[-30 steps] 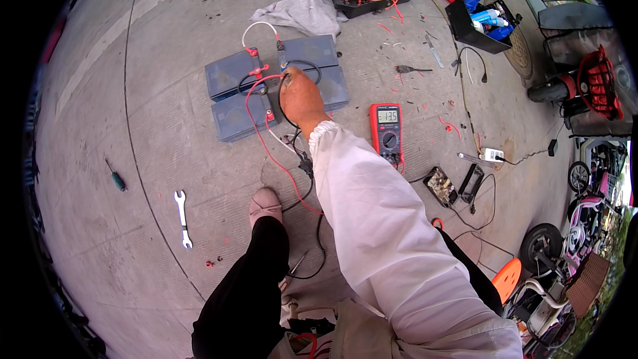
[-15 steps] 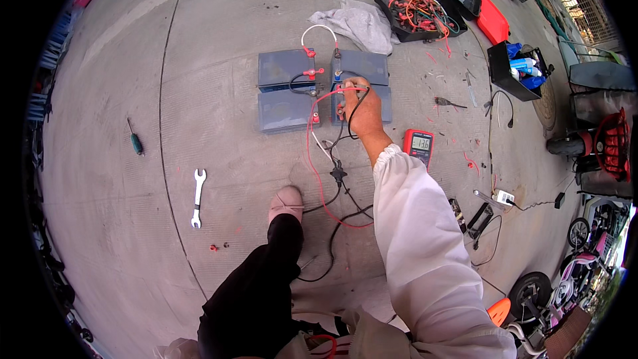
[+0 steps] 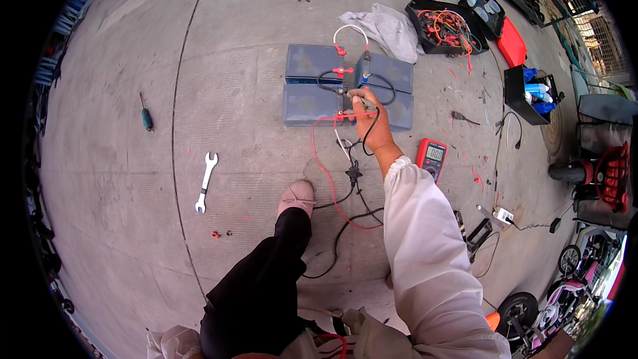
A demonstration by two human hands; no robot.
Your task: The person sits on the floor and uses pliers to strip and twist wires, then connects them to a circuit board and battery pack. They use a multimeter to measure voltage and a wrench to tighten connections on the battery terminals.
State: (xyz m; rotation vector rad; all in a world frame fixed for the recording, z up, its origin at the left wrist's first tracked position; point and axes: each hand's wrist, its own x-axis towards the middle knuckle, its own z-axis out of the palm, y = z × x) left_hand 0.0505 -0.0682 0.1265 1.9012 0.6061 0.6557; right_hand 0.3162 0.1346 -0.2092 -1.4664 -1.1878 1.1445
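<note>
My right hand (image 3: 375, 126) is closed around a multimeter test probe (image 3: 364, 101), with a black lead looping down from it and a red lead (image 3: 321, 166) passing at the fingers. The probe points toward the inner terminals of the near left battery (image 3: 311, 104); contact cannot be made out. Several grey-blue block batteries stand in two columns. A white jumper cable (image 3: 350, 26) arches between the far two, and black jumpers join others. Beside my right wrist lies a red multimeter (image 3: 432, 157), its display lit. A left sleeve (image 3: 174, 344) shows at the lower edge; my left hand is out of sight.
A double-ended wrench (image 3: 207, 183) and a screwdriver (image 3: 146, 117) lie at left. A black connector with cables (image 3: 353, 173) sits before the batteries. Beyond are a grey cloth (image 3: 384, 30), a case of wires (image 3: 446, 32) and a black box of bottles (image 3: 525, 96). My shoe (image 3: 297, 196) is near.
My right hand has shifted from the near right battery's terminals toward the left battery's. The multimeter reading has changed. The whole view has shifted slightly.
</note>
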